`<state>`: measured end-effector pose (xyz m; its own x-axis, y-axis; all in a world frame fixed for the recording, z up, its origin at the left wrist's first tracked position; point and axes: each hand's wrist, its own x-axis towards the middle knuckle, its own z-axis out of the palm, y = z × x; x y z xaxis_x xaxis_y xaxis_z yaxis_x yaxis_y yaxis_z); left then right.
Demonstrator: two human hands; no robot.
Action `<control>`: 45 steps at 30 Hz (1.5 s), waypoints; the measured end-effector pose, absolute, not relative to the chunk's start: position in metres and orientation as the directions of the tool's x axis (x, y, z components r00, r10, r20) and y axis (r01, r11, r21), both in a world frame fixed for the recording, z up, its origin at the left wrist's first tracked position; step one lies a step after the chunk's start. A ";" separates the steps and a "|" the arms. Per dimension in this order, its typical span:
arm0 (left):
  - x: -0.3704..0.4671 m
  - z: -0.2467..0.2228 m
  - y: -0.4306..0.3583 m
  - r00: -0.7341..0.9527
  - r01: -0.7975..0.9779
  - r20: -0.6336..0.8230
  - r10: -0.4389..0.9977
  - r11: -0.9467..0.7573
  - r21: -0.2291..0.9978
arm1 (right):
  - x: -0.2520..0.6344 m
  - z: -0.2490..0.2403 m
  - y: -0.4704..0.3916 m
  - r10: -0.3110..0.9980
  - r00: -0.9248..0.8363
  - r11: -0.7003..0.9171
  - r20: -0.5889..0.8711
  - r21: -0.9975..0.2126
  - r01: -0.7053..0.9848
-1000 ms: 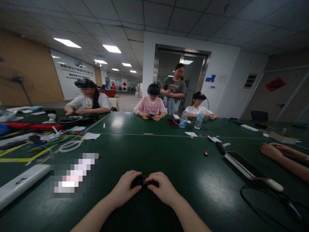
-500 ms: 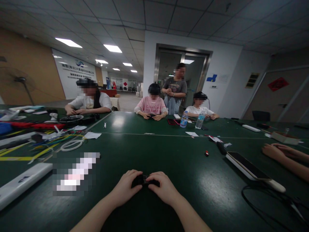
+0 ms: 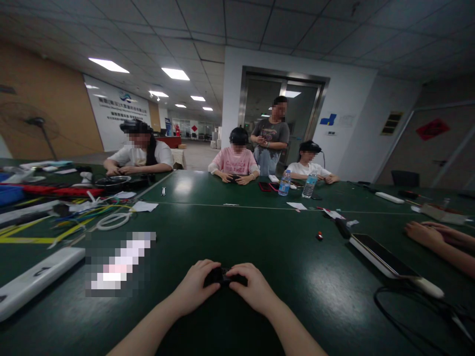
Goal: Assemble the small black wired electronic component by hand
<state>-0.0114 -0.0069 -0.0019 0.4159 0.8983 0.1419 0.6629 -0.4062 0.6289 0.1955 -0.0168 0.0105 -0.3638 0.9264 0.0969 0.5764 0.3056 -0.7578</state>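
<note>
Low in the middle of the head view, a small dark object (image 3: 224, 278) sits between my two hands at the table surface. It is black, and fingers cover much of it, so its kind cannot be made out. My left hand (image 3: 198, 286) curls round its left end, thumb in front and fingers over the top. Round the right end, my right hand (image 3: 253, 286) is closed in the same way. Beneath both hands is the dark green table (image 3: 178, 257).
On the left lie a white bar-shaped case (image 3: 44, 277), a blurred-out bright panel (image 3: 122, 262) and coiled white cable (image 3: 113, 221). To the right are a phone (image 3: 382, 254), black cable (image 3: 393, 316) and another person's hands (image 3: 426, 233). Bottles (image 3: 308, 186) and several people are across the table.
The whole view has shifted slightly, with things appearing a little further right. My hands keep the same hold on the small dark object.
</note>
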 end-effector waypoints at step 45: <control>-0.010 0.003 -0.009 0.409 0.676 0.112 0.906 -0.383 0.630 | 0.197 0.014 -0.019 0.937 -0.348 0.263 0.043 -0.741 0.618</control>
<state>-0.0096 -0.0089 0.0035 0.4091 0.9056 0.1116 0.6756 -0.3828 0.6301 0.1966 -0.0186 0.0135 -0.3478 0.9366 0.0426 0.6175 0.2630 -0.7413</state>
